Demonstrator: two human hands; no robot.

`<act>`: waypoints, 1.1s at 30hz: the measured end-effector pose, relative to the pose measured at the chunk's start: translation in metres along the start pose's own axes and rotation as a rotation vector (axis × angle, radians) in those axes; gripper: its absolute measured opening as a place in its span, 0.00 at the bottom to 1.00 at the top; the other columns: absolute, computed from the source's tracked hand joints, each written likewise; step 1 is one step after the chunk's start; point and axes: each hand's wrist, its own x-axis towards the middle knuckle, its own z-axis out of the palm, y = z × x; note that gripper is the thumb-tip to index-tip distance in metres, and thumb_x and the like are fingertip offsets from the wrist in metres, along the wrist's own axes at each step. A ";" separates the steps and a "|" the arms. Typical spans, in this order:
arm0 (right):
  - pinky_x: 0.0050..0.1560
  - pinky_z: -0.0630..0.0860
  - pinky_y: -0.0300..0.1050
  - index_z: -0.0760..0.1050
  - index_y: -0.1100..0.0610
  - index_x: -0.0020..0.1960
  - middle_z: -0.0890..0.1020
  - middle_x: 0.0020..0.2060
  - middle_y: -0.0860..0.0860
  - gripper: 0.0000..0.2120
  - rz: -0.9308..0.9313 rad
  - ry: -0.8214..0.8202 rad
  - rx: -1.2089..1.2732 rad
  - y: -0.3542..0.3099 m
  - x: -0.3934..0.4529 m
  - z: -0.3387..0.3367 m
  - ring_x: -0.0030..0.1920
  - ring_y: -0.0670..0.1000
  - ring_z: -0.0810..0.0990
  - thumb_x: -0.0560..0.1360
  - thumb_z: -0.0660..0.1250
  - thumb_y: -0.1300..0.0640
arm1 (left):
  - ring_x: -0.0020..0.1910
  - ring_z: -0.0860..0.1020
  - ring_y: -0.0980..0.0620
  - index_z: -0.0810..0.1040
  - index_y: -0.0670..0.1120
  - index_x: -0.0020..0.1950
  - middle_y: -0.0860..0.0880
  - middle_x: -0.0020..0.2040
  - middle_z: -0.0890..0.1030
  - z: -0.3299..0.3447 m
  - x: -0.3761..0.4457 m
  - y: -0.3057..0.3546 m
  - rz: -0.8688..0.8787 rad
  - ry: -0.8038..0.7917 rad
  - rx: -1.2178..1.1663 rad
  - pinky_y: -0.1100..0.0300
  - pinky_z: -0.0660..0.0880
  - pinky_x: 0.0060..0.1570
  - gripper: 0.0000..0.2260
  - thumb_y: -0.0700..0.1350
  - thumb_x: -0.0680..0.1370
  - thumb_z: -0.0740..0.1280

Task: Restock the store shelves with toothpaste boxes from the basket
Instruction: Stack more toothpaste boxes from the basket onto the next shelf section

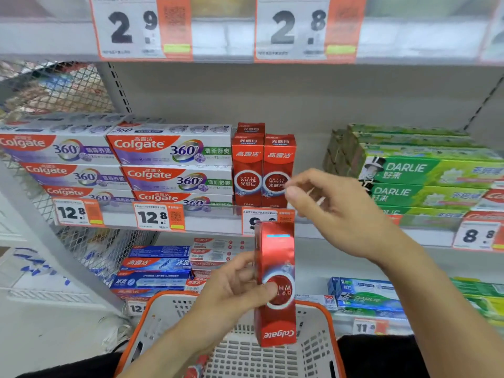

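- The left hand point(240, 290) grips a red Colgate toothpaste box point(275, 282), thumb pressed on the round emblem of its front face and fingers curled round the left edge.
- The box stands upright but upside down (the Colgate name reads inverted at its lower end), held above the basket point(319, 317) and in front of the middle shelf's edge.
- The right hand point(335, 211) is raised in front of the middle shelf point(212, 223), just right of the two red Optic White boxes point(263, 173) standing there; its fingers are loosely bent, thumb and forefinger near each other, and it holds nothing that can be made out.
- The basket is white plastic lattice with an orange rim, low in the view beneath both forearms; a red-and-white item point(195, 368) shows at its bottom left, too blurred to name.
- A third red box stands behind the front pair on the shelf.
- Left of them lie stacked purple-and-white Colgate 360 boxes point(174, 148), three tiers high, in two columns.
- To the right, past a bare gap on the shelf, sit stacked green Darlie boxes point(431, 173).
- Orange-and-white price tags point(158, 216) run along the shelf edge, reading 12.8 at the left and 8.8 at the far right.
- The lower shelf carries blue and red toothpaste boxes point(155, 268).
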 end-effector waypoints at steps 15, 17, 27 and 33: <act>0.52 0.82 0.57 0.84 0.56 0.58 0.85 0.55 0.57 0.21 0.385 -0.458 0.706 0.040 -0.037 -0.049 0.55 0.61 0.84 0.66 0.79 0.62 | 0.55 0.84 0.45 0.77 0.44 0.64 0.44 0.56 0.84 0.018 0.006 0.015 0.004 0.434 -0.031 0.45 0.80 0.57 0.38 0.69 0.64 0.75; 0.59 0.76 0.71 0.81 0.56 0.61 0.82 0.60 0.55 0.24 0.334 -0.504 0.745 0.041 -0.043 -0.048 0.59 0.66 0.81 0.66 0.79 0.67 | 0.49 0.84 0.37 0.73 0.32 0.65 0.33 0.53 0.82 0.022 0.007 0.023 0.006 0.360 -0.318 0.47 0.83 0.49 0.31 0.55 0.73 0.70; 0.60 0.78 0.53 0.69 0.46 0.70 0.83 0.57 0.48 0.30 0.150 -0.177 0.530 0.018 -0.042 -0.029 0.57 0.49 0.82 0.71 0.76 0.54 | 0.53 0.84 0.45 0.78 0.49 0.65 0.46 0.54 0.85 0.055 0.029 0.094 0.417 0.216 0.242 0.57 0.81 0.53 0.26 0.42 0.69 0.79; 0.56 0.79 0.47 0.69 0.46 0.68 0.81 0.58 0.44 0.26 -0.049 0.204 0.548 0.011 -0.029 -0.052 0.57 0.50 0.82 0.75 0.73 0.59 | 0.63 0.77 0.58 0.74 0.55 0.66 0.58 0.61 0.79 0.053 0.048 0.126 0.711 0.332 0.714 0.65 0.72 0.62 0.23 0.57 0.72 0.73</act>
